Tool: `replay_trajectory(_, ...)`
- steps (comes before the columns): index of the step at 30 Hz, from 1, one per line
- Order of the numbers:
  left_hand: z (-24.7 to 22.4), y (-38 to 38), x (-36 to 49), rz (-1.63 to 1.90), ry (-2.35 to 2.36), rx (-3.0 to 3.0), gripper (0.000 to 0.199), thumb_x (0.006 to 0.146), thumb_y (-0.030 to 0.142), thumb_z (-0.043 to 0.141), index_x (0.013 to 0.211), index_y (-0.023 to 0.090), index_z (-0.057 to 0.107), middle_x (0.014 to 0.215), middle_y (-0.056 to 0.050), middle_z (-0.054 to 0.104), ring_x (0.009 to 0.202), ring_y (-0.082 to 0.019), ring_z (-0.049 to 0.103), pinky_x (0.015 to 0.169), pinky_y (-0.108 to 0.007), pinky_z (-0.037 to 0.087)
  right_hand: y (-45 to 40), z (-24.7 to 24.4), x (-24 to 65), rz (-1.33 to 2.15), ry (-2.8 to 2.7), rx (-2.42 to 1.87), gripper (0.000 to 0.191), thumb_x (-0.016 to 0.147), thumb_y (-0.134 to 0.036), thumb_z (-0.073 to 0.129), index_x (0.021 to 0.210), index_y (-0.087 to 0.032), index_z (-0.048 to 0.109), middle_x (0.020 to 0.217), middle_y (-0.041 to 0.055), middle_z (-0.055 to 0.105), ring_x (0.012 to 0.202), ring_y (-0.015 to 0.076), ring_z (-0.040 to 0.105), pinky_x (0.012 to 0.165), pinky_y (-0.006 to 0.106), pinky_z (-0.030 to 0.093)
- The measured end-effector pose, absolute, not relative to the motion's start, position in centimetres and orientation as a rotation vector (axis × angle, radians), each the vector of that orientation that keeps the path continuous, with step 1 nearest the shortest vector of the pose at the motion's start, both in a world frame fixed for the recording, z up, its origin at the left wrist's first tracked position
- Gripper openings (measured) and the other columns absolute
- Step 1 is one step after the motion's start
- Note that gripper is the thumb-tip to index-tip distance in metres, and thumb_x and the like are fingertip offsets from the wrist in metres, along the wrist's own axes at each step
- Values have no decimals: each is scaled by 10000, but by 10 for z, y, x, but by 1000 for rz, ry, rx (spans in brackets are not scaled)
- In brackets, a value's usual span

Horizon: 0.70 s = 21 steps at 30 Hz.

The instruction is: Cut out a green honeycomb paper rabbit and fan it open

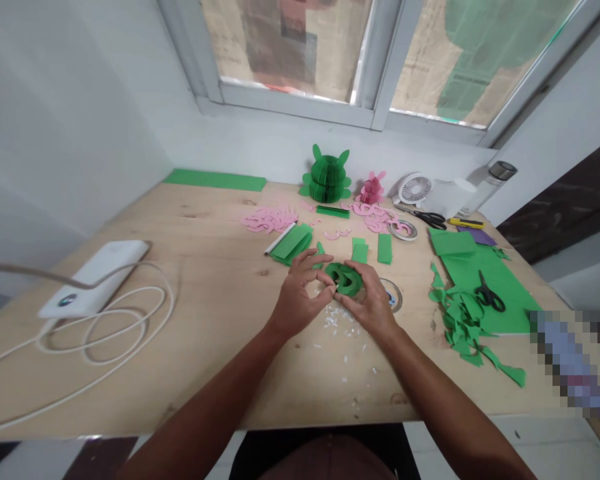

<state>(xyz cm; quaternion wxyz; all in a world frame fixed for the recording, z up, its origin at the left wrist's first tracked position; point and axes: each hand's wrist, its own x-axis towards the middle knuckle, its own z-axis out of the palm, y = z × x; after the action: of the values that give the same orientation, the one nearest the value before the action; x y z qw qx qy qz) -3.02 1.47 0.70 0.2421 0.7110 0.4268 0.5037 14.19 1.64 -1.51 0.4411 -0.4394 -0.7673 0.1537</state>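
Both my hands meet over the middle of the wooden table, pinching a curled piece of folded green paper point(345, 279). My left hand point(300, 293) grips its left end, and my right hand point(367, 297) presses on its right side. Small white paper scraps point(336, 321) lie just below my hands. Cut green paper strips point(291, 243) lie just beyond my left hand, with more strips point(360, 252) beyond my right. A green honeycomb-paper turtle point(327, 177) stands upright at the back, beside a smaller pink honeycomb-paper figure point(373, 190).
To the right lie a green paper sheet point(485, 280) with black scissors point(489, 295), torn green offcuts point(460, 323) and tape rolls point(403, 230). Pink cutouts point(270, 219) lie at the back. A white power bank point(95, 279) and coiled cable point(105, 330) sit left.
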Motion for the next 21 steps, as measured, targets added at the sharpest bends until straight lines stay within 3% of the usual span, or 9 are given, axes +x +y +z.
replay_trajectory(7, 7, 15, -32, 1351, 1064, 1984, 137, 735, 152, 588, 611, 197, 552, 1087, -80, 650, 1223, -265, 444, 1039, -485, 331, 22, -15, 147, 714, -1494, -1223, 607, 667, -333, 740, 1217, -243, 500, 1195, 81, 573, 1068, 253, 564, 912, 398, 466)
replay_trajectory(11, 2, 17, -30, 1451, 1075, 1930, 91, 733, 153, 598, 808, 204, 586, 1050, -69, 643, 1146, -233, 515, 1027, -454, 360, 25, -14, 148, 934, -1305, -1144, 658, 638, -352, 765, 1223, -237, 485, 1106, 68, 609, 967, 228, 610, 864, 375, 496)
replay_trajectory(17, -2, 19, -32, 1292, 1087, 1812, 608, 710, 278, 676, 1271, 216, 449, 1332, -115, 501, 1252, -268, 448, 1025, -435, 372, 24, -6, 149, 1153, -1214, -921, 641, 615, -355, 792, 1180, -235, 514, 1079, 68, 647, 988, 238, 623, 884, 380, 491)
replay_trajectory(21, -6, 20, -31, 1213, 1020, 1684, 742, 690, 331, 708, 1350, 227, 385, 1375, -129, 465, 1261, -291, 443, 1019, -438, 384, 23, -6, 149, 1218, -1233, -866, 635, 606, -357, 804, 1163, -247, 520, 1111, 65, 646, 1004, 232, 623, 892, 374, 489)
